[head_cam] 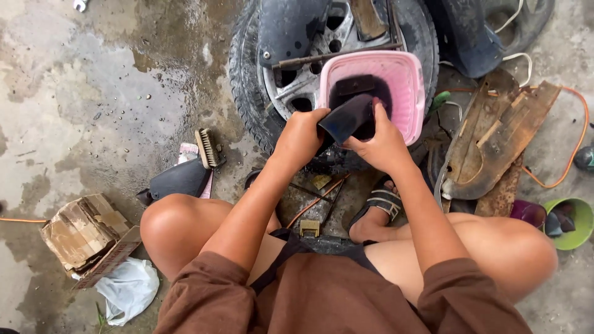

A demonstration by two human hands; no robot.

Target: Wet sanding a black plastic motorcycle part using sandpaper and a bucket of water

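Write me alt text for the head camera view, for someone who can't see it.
A crouching person's left hand and right hand grip a dark, bent piece of rubber over a pink square plastic basin resting on a car wheel. A wooden scrub brush lies on wet concrete nearby.

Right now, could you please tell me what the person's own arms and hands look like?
Both arms are bare from shoulder to wrist. The left hand and right hand wear no gloves, rings or watch. Short brown sleeves cover only the shoulders.
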